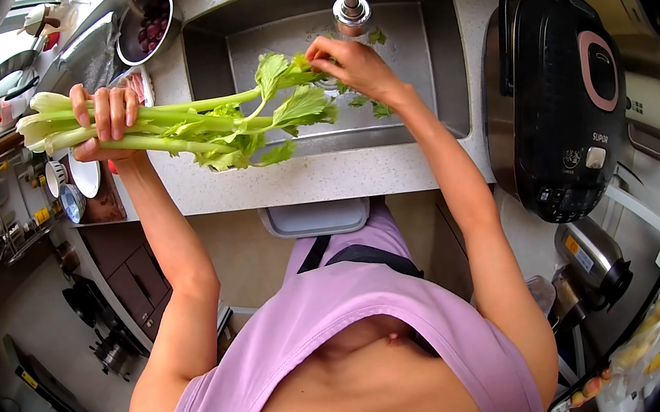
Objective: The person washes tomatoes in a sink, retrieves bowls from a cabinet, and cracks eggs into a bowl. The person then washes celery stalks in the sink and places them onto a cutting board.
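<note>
Shirt (268, 337) — right hand (356, 68) perhaps on celery (192, 124)

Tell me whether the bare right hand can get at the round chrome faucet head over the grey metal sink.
Probably yes: the right hand seems to pinch the pale-green leafy celery, but the faucet head looks close by, with nothing visible between them.
</note>
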A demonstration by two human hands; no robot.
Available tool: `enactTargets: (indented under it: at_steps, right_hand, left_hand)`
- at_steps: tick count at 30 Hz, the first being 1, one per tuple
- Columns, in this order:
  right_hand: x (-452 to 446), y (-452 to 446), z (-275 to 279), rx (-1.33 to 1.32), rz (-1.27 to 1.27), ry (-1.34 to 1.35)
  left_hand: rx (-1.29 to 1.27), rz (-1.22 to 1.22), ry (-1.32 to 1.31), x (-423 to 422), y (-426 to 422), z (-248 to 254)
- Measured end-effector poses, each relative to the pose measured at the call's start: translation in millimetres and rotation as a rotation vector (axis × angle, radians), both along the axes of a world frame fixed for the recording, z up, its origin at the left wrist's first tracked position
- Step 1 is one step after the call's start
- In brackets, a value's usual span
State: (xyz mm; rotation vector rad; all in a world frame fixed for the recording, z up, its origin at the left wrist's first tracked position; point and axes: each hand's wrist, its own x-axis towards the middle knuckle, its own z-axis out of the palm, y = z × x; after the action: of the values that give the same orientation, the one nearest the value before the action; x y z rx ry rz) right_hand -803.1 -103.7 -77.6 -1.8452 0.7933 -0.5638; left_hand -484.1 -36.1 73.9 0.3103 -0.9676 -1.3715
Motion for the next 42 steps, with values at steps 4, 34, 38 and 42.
enactTargets:
  at_steps: [4,34,38,42]
  right_hand:
    - [-6.7,-2.0,2.4,0.106,-0.164,-0.103]
    - [22.5,15.1,9.8,-0.707,0.144,-0.143]
    - [-6.2,10.6,-20.9,-0.531,0.062,-0.008]
    - [-37.8,17.5,-31.9,-0.426,-0.181,0.132]
  left_hand:
    - [-0.009,-0.034,-0.012,4.7,-1.9,-2.0]
    - [0.14,0.044,0.058,3.8,-7.1,-48.9]
    - [0.166,0.087,0.111,11.8,-0.2,-51.1]
    - [0.146,0.069,0.157,27.4,5.3,-43.5]
